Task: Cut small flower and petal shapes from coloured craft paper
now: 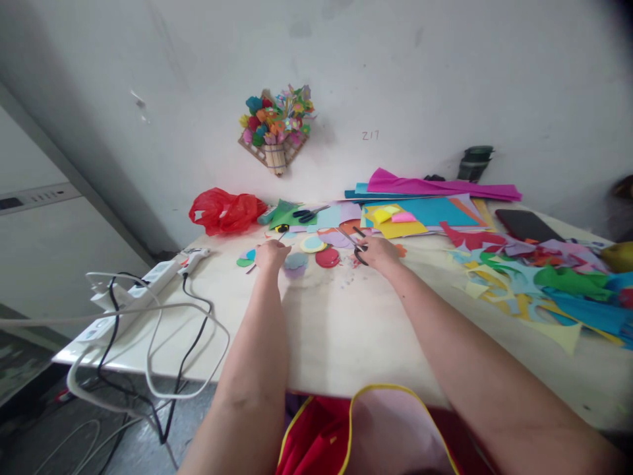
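Reaching out over the bench (346, 330), the person is working at a cutting step among small paper discs (313, 245). The right hand (380, 254) is gripping the black scissors (357, 245), fingers closed through the handles and blades pointing away to that hand's left. The left hand (271, 254) is lying curled, knuckles up, with the discs just to its right and just beyond its fingertips. Whether it is pinching a piece is too small to tell. A red disc (327, 257) is lying between the two hands, nearer the right. By my judgement, another cut is calling for a piece lifted clear of the bench and fed between the blades. A second pair of scissors (307, 213) is lying beyond both hands.
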`<state>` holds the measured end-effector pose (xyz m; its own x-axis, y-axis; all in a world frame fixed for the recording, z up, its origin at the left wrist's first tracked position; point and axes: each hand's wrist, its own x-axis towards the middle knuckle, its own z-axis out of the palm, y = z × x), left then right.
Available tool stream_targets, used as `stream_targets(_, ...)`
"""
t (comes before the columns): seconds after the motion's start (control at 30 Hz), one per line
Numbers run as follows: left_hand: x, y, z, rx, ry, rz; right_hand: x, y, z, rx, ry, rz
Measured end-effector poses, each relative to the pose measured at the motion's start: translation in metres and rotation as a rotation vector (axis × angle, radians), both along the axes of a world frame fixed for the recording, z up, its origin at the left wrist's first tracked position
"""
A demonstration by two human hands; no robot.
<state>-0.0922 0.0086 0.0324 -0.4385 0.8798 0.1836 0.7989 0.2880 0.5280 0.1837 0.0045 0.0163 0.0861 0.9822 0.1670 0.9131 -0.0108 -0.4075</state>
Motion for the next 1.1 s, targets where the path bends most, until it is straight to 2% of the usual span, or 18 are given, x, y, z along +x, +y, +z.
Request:
stream_targets(0.33,-0.008,0.006,-0.013,-0.135,0.063,-0.059,0.005,-0.005,0.008,-0.039,-0.069,-0.012)
stream_targets(0.67,-0.008,0.006,-0.01,-0.189,0.011,-0.027,0.002,-0.01,0.016,-0.091,-0.167,-0.026)
stream_targets(0.93,-0.007,0.005,-0.006,-0.06,0.048,-0.039,-0.004,-0.018,0.028,-0.148,-0.253,0.007)
stream_targets(1.03,-0.009,0.007,-0.006,-0.036,-0.054,-0.056,-0.006,-0.017,0.028,-0.166,-0.259,0.0)
stream_targets(1.1,-0.011,0.008,-0.009,0.045,-0.161,-0.094,-0.006,-0.017,0.028,-0.176,-0.263,-0.001)
